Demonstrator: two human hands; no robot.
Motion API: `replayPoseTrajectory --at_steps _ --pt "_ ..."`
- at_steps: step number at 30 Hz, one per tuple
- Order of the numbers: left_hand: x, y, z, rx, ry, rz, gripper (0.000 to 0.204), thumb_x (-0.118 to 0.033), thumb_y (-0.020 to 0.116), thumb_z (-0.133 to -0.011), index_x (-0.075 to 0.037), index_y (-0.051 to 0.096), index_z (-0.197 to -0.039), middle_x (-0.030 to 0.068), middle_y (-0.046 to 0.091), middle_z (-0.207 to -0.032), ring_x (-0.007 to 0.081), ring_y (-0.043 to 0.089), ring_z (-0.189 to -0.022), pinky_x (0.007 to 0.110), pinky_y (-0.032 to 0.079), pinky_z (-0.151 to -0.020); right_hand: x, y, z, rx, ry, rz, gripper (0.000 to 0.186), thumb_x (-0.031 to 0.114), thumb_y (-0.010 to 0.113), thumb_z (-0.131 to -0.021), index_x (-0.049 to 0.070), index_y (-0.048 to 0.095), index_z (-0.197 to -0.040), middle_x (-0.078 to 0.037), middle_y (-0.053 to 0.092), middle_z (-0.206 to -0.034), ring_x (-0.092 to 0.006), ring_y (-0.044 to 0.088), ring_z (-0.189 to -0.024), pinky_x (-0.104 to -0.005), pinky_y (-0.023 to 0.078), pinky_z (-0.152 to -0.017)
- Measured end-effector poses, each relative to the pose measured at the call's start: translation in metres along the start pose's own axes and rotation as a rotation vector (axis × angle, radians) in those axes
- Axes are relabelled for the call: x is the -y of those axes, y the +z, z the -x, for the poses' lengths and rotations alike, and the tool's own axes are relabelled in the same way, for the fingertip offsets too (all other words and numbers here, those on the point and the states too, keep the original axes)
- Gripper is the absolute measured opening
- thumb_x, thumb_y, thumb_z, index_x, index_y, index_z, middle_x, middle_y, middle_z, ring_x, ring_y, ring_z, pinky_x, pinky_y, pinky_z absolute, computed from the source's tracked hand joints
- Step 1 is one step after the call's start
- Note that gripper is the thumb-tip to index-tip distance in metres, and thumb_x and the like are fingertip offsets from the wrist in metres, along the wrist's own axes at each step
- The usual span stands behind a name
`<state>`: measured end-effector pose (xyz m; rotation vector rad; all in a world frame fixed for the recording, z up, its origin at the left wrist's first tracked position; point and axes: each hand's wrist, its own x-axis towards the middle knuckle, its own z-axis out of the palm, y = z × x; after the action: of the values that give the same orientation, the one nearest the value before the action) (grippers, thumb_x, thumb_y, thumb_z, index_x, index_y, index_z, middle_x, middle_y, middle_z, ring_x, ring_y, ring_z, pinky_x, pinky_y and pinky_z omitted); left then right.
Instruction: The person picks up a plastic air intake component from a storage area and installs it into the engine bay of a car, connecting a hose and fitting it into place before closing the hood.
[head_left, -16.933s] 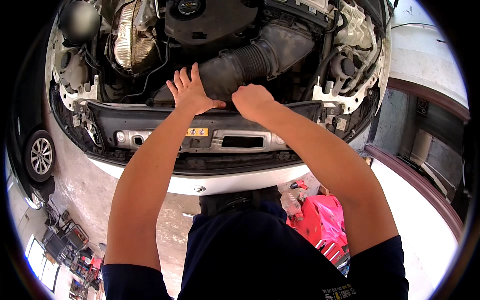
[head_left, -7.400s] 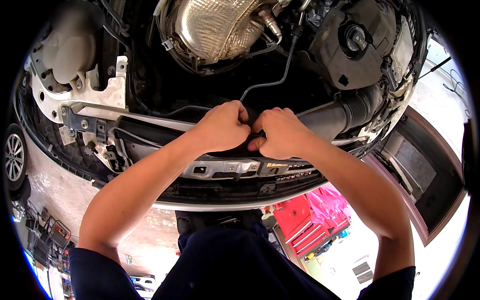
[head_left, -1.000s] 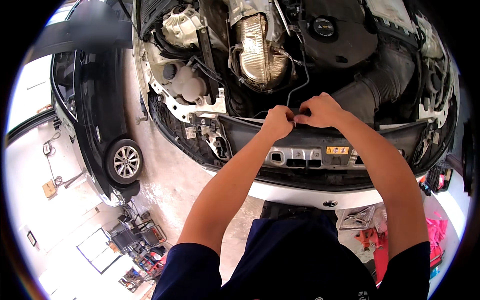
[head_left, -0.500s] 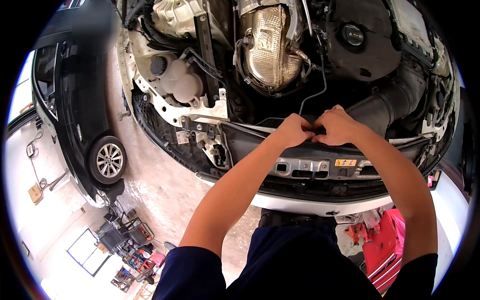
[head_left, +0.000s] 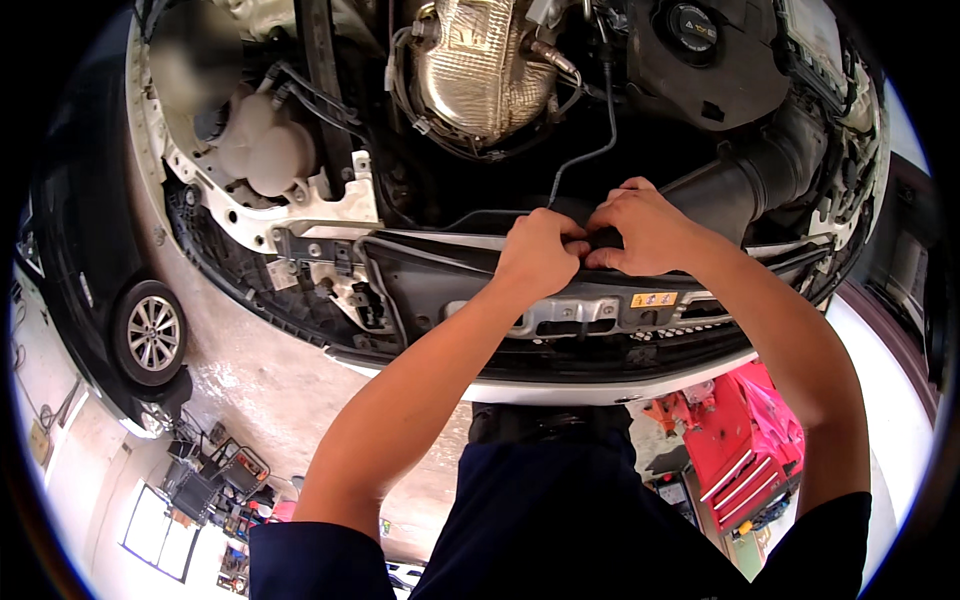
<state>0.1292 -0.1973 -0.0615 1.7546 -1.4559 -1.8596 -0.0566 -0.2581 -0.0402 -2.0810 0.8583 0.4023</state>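
The left hand (head_left: 540, 252) and the right hand (head_left: 648, 230) meet over the front edge of the engine bay, fingers curled and thumbs turned toward each other. Between them sits a dark part (head_left: 605, 238), mostly covered by the fingers, near the front end of the black duct (head_left: 708, 198) and just behind the black panel (head_left: 430, 285). The left grip is bent in at the part's left side; whether it is clamped on it, I cannot tell. The right grip arches over the part, its thumb below and its other fingers above, with dark material showing in the gap; whether it presses on the part is hidden too.

The duct runs from beside the right hand up toward the right, into a ribbed section. A thin pipe (head_left: 585, 160) comes down from above and ends near the hands. Farther back are the silver heat shield (head_left: 475, 85) and, to its right, the engine cover (head_left: 705, 95) with a black cap (head_left: 693, 27). A pale tank (head_left: 280, 158) sits at the left of the bay. A yellow label (head_left: 653, 300) lies below the right hand. Behind the person's right side stands a red chest (head_left: 728, 447); a black car (head_left: 90, 220) is at the far left.
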Motion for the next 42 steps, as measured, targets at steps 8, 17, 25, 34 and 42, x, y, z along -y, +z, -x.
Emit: replayPoseTrajectory --at_steps 8,17,25,34,42 --pt "0.011 -0.014 -0.003 0.193 0.058 0.088 0.030 -0.004 0.067 -0.079 0.003 0.069 -0.108 0.0213 0.071 -0.093 0.0301 0.071 -0.085 0.035 0.053 -0.079 -0.008 -0.021 -0.017 0.337 0.083 -0.196 0.033 0.028 0.062 -0.090 0.006 0.071 -0.112 -0.016 0.070 -0.090 -0.0333 0.065 -0.095 -0.0431 0.041 -0.098" --pt "0.009 -0.012 0.000 0.141 0.027 0.184 0.041 0.003 0.055 -0.081 0.005 0.058 -0.122 0.0214 0.071 -0.098 0.0319 0.070 -0.091 0.036 0.053 -0.083 0.006 -0.011 -0.019 0.285 0.138 -0.036 0.041 0.046 0.062 -0.089 0.009 0.074 -0.101 -0.012 0.070 -0.081 -0.0297 0.066 -0.089 -0.0416 0.043 -0.091" --pt "0.010 -0.013 -0.001 0.155 -0.005 0.202 0.042 0.004 0.048 -0.082 0.004 0.052 -0.124 0.0218 0.071 -0.103 0.0362 0.068 -0.098 0.040 0.051 -0.090 0.011 -0.011 -0.026 0.300 0.259 -0.066 0.027 0.038 0.072 -0.082 0.011 0.074 -0.083 -0.003 0.068 -0.083 -0.0252 0.063 -0.086 -0.0380 0.039 -0.092" --pt "0.011 -0.017 -0.005 0.203 -0.061 0.262 0.041 0.004 0.052 -0.080 0.005 0.056 -0.121 0.0206 0.071 -0.102 0.0297 0.070 -0.095 0.035 0.054 -0.087 0.016 0.004 -0.022 0.151 0.237 -0.015 0.025 0.033 0.066 -0.085 0.009 0.072 -0.079 -0.006 0.069 -0.083 -0.0257 0.064 -0.088 -0.0419 0.039 -0.088" --pt "0.014 -0.013 -0.007 0.158 -0.027 0.196 0.038 0.004 0.056 -0.078 0.005 0.057 -0.116 0.0187 0.072 -0.099 0.0276 0.070 -0.091 0.034 0.053 -0.079 0.010 0.017 -0.020 0.058 0.234 0.014 0.022 0.029 0.065 -0.085 0.010 0.072 -0.078 -0.004 0.069 -0.082 -0.0250 0.065 -0.086 -0.0408 0.039 -0.088"
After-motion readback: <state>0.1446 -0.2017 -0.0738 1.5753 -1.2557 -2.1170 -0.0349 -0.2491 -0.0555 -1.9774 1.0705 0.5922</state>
